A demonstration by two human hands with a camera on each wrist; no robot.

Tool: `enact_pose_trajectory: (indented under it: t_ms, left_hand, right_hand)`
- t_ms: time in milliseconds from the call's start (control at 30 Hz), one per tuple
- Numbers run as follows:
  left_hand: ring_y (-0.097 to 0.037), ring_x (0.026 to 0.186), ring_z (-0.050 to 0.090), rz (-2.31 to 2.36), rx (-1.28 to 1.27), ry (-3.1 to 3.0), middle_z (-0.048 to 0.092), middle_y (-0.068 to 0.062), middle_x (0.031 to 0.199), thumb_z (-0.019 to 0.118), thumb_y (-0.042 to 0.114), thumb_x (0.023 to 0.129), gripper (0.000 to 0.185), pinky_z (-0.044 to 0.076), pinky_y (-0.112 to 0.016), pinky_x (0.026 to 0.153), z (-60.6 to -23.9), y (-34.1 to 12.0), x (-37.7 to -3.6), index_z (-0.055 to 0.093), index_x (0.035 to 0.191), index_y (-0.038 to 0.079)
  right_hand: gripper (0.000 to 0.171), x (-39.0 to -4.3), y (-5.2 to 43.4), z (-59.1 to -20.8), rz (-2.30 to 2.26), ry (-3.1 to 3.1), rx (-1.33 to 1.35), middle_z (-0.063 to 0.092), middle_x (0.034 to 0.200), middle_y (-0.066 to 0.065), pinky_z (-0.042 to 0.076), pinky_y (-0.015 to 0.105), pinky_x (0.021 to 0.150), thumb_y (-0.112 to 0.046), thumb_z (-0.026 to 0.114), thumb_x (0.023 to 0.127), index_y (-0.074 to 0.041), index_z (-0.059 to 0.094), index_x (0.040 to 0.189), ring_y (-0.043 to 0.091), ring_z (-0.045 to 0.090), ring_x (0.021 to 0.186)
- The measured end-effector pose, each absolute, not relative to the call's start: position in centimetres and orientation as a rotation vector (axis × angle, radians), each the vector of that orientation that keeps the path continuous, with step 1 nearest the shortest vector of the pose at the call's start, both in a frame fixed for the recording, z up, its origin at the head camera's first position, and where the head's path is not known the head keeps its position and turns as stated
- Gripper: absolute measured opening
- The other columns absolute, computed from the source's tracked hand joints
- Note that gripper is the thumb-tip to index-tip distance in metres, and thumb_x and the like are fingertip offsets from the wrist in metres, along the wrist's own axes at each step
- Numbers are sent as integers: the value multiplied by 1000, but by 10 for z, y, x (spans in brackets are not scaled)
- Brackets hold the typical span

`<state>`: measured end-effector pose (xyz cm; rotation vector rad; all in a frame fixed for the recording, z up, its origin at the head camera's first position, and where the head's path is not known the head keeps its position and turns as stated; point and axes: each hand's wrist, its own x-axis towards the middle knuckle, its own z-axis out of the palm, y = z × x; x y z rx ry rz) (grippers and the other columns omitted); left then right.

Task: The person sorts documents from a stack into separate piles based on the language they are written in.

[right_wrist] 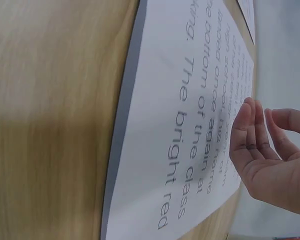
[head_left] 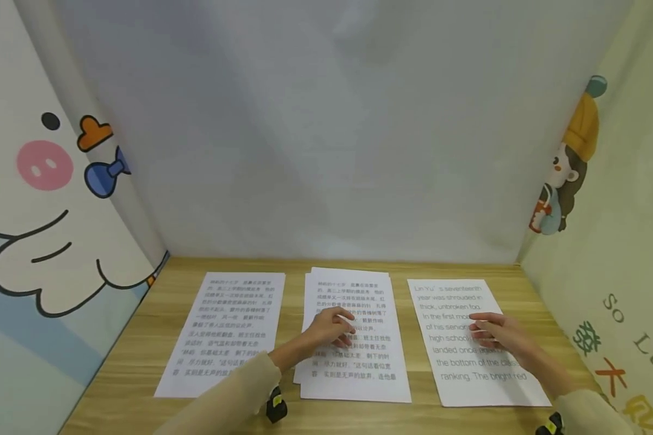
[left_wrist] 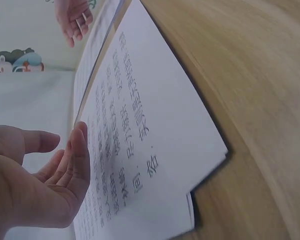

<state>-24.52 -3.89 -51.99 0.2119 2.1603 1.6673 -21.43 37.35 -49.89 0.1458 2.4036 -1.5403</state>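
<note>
The left hand (head_left: 331, 329) hovers over the middle sheets (head_left: 370, 368), fingers loosely bent, thumb standing apart; whether it touches paper I can't tell. The right hand (head_left: 503, 333) hangs over the right sheet (head_left: 457, 365), fingers softly curved, thumb a little off them. The left sheet (head_left: 223, 332) lies apart on the wooden bench (head_left: 359, 418). A pale wall (head_left: 315, 133) rises behind, between cartoon-printed sides.
</note>
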Motion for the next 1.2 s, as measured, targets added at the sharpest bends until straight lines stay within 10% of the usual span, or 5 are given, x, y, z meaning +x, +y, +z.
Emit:
enact_pose_trajectory:
  t_ms: [633,1200]
  left_hand:
    - [-13,65,59,1545,-15,2337,67,-9,85,61,10,95,39,52,-25,61,-523,-124,-238,62,132,-2]
    - [-14,68,59,1505,-12,2303,66,-10,93,62,11,95,54,53,-25,63,-528,-123,-229,49,144,-7]
  right_hand:
    - [48,-220,288,-507,-1536,2238,-50,67,128,24,63,32,87,-18,52,106,15,49,141,20,72,104]
    - [61,-219,240,-519,-1599,2058,-91,68,112,13,63,27,80,-16,53,105,23,31,146,12,70,90]
